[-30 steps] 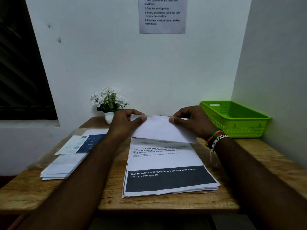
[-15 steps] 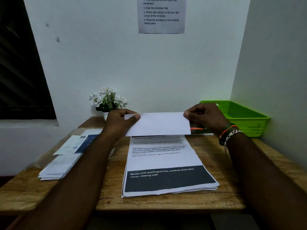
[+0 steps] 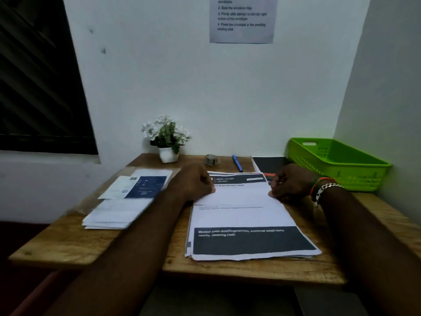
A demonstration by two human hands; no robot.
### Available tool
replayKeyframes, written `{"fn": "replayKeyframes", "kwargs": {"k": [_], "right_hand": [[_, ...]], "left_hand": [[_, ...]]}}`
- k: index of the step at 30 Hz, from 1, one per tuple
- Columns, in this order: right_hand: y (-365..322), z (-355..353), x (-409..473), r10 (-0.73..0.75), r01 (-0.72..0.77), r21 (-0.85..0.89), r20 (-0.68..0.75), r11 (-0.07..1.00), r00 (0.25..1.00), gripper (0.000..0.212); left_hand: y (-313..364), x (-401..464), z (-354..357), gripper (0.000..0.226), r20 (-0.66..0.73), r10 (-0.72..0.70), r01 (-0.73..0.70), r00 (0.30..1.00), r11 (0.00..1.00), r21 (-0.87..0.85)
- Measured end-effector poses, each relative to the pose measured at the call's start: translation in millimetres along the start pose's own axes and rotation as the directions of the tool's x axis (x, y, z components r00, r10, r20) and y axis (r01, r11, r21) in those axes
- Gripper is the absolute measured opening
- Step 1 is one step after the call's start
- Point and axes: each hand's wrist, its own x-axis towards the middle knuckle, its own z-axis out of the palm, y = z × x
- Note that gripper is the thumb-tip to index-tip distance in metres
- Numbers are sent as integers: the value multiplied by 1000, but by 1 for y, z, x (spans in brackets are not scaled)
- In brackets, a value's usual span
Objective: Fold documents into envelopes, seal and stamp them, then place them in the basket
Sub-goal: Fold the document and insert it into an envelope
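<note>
**Folded document pressed flat on the paper stack**

Folded document (image 3: 237, 194), a plain white strip, lies across the upper part of the stack of printed sheets (image 3: 248, 240) in the middle of the wooden desk (image 3: 57, 242). The left hand (image 3: 193, 182) has its fingers curled, holding the strip's left end against the stack. The right hand (image 3: 290, 183) is curled in the same way and holds the right end, with bracelets (image 3: 324, 189) on its wrist. The picture is blurred, so the exact finger contact is hard to read.

Left of the stack lies a pile of white envelopes (image 3: 116, 212) with a blue-and-white card (image 3: 139, 187) on top. At the back of the desk stand a small white pot of white flowers (image 3: 167, 137), a small roll of tape (image 3: 211, 160) and a blue pen (image 3: 237, 163). A dark notebook (image 3: 270, 164) lies beside the right hand. The green plastic basket (image 3: 341, 169) sits in the far right corner, well apart from the document. A printed instruction sheet (image 3: 242, 19) hangs on the wall above.
</note>
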Motion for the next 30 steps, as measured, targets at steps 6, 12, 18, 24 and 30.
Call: {"fn": "replayKeyframes", "kwargs": {"k": [6,12,18,24,30], "right_hand": [[-21,1,-30,-138,108,-141,-225,984,965,15],[-142,53,-82,-548,548,0,-38,836,836,6],[-218,139,-93,-678,688,-25,150,726,720,14],[-233,172,-86,-636,660,-93,197,746,746,21],[-222,177,-75,-596,615,-62,188,786,781,25]], "left_hand": [[9,-58,-31,20,-208,-37,30,977,999,-34],[-95,-157,-125,22,-335,-243,271,910,962,38],[-128,-211,-134,25,-214,-249,248,945,968,-28],[-118,-215,-137,46,-123,-245,269,962,934,235],[-119,-215,-139,47,-103,-270,287,957,930,229]]}}
